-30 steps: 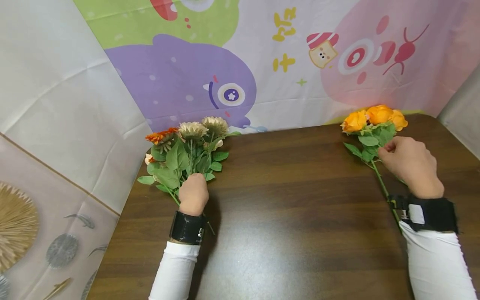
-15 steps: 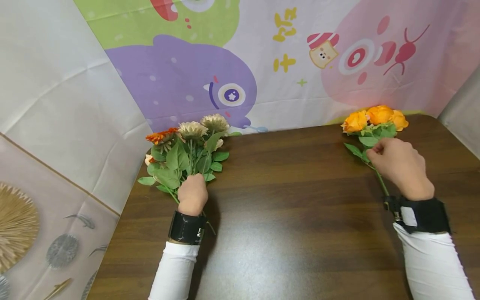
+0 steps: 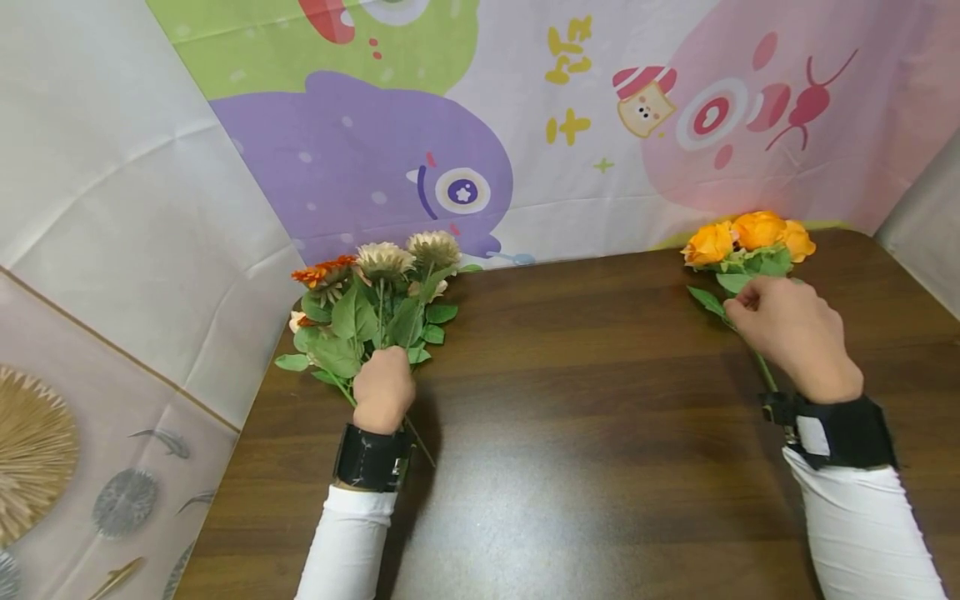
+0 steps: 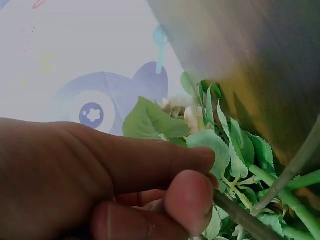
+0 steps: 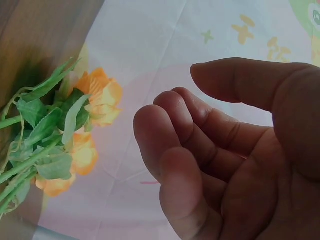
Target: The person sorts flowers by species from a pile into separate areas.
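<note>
In the head view, my left hand (image 3: 384, 390) is over a heap of flowers at the table's left, with cream blooms (image 3: 384, 261), an orange-red bloom (image 3: 324, 272) and green leaves (image 3: 352, 317). Thumb and fingers pinch a flower stem (image 4: 245, 221) in the left wrist view; its lower end (image 3: 422, 442) sticks out below the hand. Which bloom it carries is partly hidden. On the right, my right hand (image 3: 798, 337) hovers over stems of orange flowers (image 3: 708, 244), covering part of them. The right wrist view shows its fingers loosely bent, holding nothing, apart from the orange blooms (image 5: 102, 100).
Brown wooden table (image 3: 570, 400) spans between the two flower groups. A cartoon-printed cloth (image 3: 540, 200) hangs behind its back edge. To the left, a pale cloth with printed shapes (image 3: 123, 500) borders the table.
The right hand has moved left over the orange flower stems, slowing lately. At the left, the right-hand cream bloom and a leaf have shifted slightly as the left hand moved a little.
</note>
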Tool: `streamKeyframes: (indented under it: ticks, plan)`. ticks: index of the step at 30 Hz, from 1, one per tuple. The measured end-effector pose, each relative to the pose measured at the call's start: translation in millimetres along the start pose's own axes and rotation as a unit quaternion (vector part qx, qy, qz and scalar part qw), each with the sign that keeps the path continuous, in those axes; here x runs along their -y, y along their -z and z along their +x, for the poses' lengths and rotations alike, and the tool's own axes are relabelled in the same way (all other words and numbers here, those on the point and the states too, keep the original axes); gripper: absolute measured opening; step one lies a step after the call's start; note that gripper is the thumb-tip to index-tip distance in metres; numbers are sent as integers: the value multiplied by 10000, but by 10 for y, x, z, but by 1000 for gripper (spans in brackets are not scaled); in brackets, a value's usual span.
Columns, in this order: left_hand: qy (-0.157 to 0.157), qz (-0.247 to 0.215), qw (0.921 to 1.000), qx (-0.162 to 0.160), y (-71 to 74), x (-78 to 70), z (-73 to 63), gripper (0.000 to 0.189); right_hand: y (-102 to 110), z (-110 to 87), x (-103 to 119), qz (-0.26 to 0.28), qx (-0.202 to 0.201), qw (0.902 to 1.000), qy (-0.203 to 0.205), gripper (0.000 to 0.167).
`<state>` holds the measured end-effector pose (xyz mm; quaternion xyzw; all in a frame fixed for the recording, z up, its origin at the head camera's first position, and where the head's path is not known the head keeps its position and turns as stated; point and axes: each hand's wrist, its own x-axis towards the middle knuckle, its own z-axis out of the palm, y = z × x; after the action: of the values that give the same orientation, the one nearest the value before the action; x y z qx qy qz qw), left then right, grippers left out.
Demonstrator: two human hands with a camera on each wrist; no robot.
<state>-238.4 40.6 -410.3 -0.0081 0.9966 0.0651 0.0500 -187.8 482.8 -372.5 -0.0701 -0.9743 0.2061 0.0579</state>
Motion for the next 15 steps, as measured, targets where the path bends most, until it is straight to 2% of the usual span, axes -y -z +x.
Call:
streamKeyframes:
  ticks: [10,15]
  plan:
    - [87,111,9999,13,43,19,-3,18,-18,9,10,-36,56,10000,17,30]
    - [11,237,9995,209,7,29,2,18,-26,4,17,-27,116,9999,33,29]
